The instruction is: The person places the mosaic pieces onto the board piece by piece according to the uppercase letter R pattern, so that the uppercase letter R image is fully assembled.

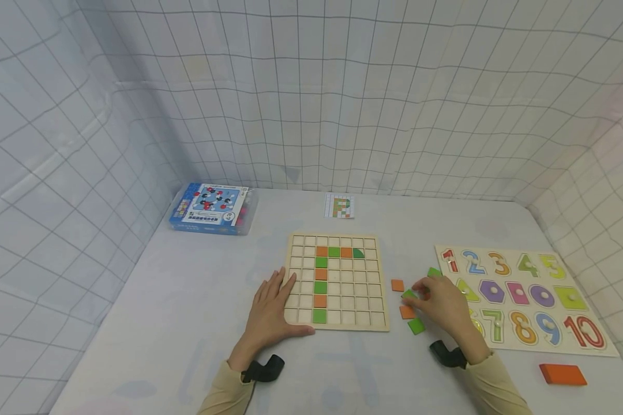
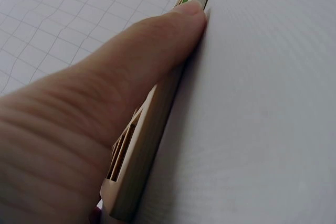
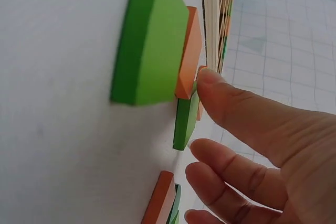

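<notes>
A wooden grid board (image 1: 358, 329) lies on the table, with orange and green square tiles in one column and along a row, plus a dark green rounded piece (image 1: 358, 253) at that row's right end. My left hand (image 1: 271, 311) rests at the board's lower left corner, fingers spread by its left side and thumb (image 2: 168, 30) along the front edge. Right of the board, my right hand (image 1: 443, 305) pinches a green square tile (image 3: 185, 119) between thumb and index finger. Around it lie orange tiles (image 1: 397, 285) and more green tiles (image 1: 416, 326).
A number-and-shape puzzle board (image 1: 503, 341) lies right of my right hand, with an orange block (image 1: 563, 374) in front of it. At the back left sits a blue boxed set (image 1: 210, 208). Behind the grid board is a small pattern card (image 1: 340, 206). Grid-patterned curtains (image 1: 311, 98) surround the table.
</notes>
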Tool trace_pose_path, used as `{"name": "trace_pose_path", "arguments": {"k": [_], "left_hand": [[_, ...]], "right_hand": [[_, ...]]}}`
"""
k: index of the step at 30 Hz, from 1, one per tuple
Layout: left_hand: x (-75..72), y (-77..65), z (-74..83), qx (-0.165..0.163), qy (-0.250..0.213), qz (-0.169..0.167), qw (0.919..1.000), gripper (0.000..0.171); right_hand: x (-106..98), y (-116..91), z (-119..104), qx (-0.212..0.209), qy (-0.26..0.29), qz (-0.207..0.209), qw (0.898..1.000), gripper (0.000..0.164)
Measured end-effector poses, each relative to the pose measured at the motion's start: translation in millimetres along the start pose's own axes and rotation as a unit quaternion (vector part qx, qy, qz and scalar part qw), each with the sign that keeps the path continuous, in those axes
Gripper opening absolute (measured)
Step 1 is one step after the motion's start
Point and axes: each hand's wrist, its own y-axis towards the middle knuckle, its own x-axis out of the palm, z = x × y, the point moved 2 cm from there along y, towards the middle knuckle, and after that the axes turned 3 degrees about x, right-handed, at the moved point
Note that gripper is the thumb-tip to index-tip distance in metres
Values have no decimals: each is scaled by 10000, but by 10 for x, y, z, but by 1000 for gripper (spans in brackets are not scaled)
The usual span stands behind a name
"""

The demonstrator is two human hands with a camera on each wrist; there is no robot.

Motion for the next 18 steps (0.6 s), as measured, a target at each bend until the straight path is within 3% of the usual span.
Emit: {"name": "trace_pose_path", "arguments": {"k": [18], "left_hand": [[-10, -2, 5, 30, -38, 36, 10000, 119]], "right_hand": [[-14, 0, -43, 383, 143, -311, 9987, 31]]}}
